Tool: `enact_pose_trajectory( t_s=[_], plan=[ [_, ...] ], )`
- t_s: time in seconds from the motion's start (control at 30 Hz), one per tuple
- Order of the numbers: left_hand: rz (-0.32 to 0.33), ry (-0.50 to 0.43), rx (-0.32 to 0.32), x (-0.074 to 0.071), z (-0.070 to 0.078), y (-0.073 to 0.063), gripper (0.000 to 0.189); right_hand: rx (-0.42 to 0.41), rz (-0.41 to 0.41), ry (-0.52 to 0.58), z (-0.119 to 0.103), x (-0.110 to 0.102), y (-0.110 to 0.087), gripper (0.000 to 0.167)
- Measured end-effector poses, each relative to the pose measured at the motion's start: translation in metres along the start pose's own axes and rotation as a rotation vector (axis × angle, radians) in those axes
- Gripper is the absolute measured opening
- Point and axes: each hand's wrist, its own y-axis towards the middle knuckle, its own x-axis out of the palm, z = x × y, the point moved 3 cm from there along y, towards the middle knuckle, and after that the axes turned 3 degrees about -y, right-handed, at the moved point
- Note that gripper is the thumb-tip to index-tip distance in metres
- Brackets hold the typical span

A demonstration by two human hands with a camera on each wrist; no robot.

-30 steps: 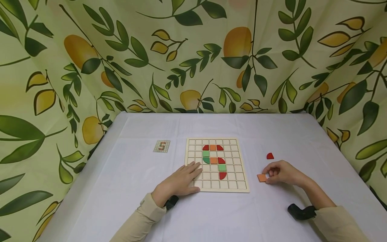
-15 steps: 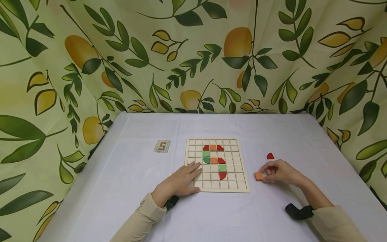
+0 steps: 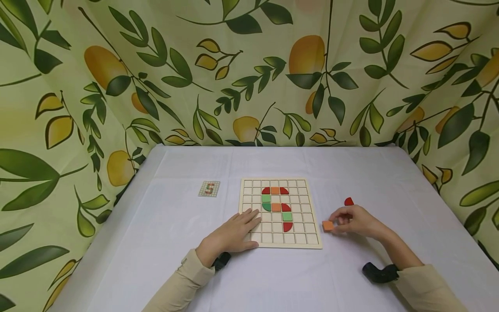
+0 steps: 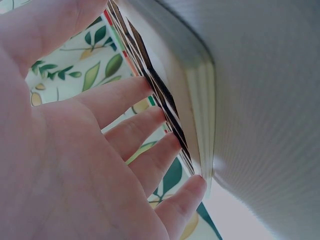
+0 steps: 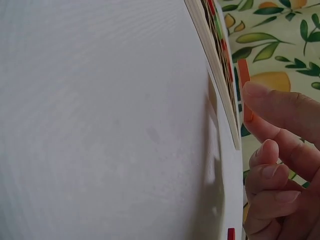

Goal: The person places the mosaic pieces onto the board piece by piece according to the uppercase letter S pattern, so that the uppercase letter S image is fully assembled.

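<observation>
A square grid board [image 3: 255, 237] lies on the table, with red, orange and green tiles set in its cells in a curving S-like shape. My left hand [image 3: 231, 232] rests on the board's left edge, fingers spread; the left wrist view shows its fingertips [image 4: 170, 142] touching the board's rim. My right hand [image 3: 358, 223] pinches an orange square tile [image 3: 327, 226] between thumb and finger, just off the board's right side. In the right wrist view the orange tile [image 5: 243, 75] is held up off the table, seen edge-on. Behind the right hand lies a red quarter-round tile [image 3: 348, 201], partly hidden.
A small pattern card [image 3: 209, 189] showing an S figure on a grid lies left of the board. White cloth covers the table [image 3: 175, 164]. A leaf-and-fruit patterned curtain [image 3: 249, 86] hangs behind and at both sides.
My right hand has moved left toward the board with the orange tile, which has lifted from the table. The hand now partly covers the loose red tile. My left hand has stayed in place.
</observation>
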Motion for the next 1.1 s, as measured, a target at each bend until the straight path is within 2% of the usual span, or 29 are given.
enact_pose_trajectory(
  t_s=[0.43, 1.1],
  plan=[
    [-0.007, -0.004, -0.014, 0.000, 0.000, 0.000, 0.069, -0.058, -0.028, 0.052, -0.011, 0.007, 0.003, 0.028],
    [-0.006, 0.001, -0.013, 0.001, -0.001, 0.001, 0.069, -0.101, -0.049, 0.069, -0.024, 0.023, 0.011, 0.028]
  ],
)
